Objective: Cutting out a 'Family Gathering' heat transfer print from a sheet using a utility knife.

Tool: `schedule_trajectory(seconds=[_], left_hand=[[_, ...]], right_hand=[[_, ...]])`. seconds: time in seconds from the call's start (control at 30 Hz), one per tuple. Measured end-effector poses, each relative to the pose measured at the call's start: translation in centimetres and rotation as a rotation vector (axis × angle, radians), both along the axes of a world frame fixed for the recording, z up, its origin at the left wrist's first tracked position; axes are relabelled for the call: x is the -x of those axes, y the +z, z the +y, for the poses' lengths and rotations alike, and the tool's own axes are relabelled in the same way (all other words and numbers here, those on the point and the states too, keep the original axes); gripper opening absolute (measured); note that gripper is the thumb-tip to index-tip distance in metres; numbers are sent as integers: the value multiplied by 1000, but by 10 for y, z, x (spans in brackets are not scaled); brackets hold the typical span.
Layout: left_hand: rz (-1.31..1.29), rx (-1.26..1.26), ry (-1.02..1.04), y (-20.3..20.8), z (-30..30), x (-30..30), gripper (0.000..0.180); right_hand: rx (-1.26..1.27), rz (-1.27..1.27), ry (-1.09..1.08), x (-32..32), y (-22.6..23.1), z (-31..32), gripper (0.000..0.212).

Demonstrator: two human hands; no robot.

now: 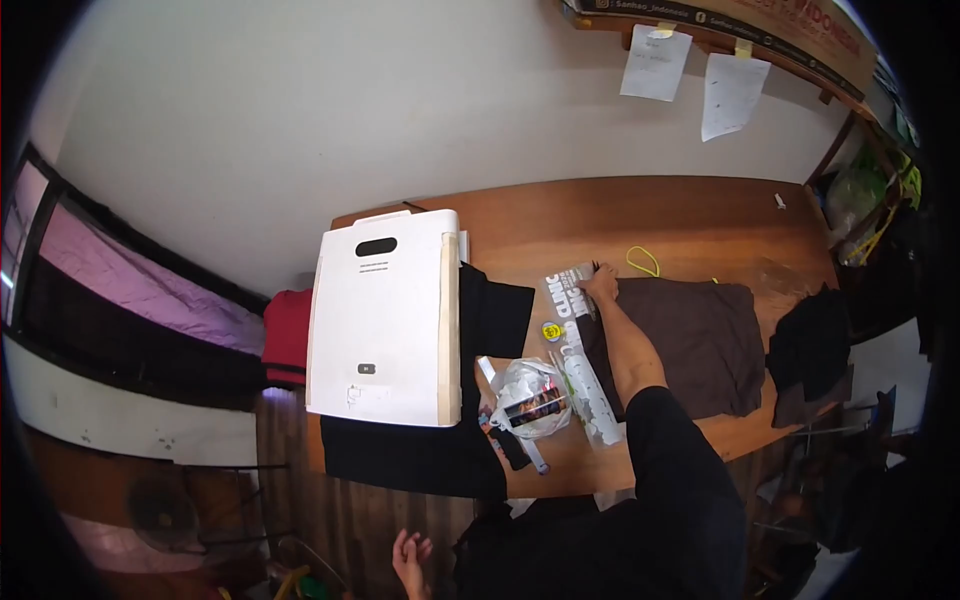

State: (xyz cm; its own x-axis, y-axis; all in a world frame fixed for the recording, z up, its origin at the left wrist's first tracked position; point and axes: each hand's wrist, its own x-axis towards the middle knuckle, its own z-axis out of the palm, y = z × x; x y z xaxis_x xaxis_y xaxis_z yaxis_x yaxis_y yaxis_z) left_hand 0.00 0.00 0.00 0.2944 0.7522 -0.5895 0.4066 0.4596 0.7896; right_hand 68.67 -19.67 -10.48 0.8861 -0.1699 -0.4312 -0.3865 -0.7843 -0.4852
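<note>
Right grip [601, 285]: curled, hold unclear.
Left grip [412, 562]: half-open, empty.
Plastic [567, 292]: at right grip, probably being positioned; next needs steadying.

I can make out bold white capitals on the plastic film [568, 288] and, on the cardboard carton [775, 38], red lettering above a dark band of small white print. Too faint or small for me: marks on the left paper [656, 66], right paper [733, 98], white case [390, 315] and yellow label [551, 331].
</note>
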Motion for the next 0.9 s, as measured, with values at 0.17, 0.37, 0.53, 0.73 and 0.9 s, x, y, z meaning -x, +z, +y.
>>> schedule_trajectory(seconds=[0.17,0.37,0.53,0.73,0.9], left_hand=[[122,69,-27,-36,-7,43,42],[283,15,-159,-54,-10,119,41],[331,-65,-268,-121,2,95,41],[352,43,-189,-90,-8,60,41],[158,106,-124,-70,-1,34,44]], right_hand=[[63,-143,20,-20,12,-6,75],[5,-120,99,24,-13,19,57],[-768,-123,1012,18,-57,42,55],[-584,-41,1025,26,-78,51,49],[-206,-202,789,69,12,10,52]])
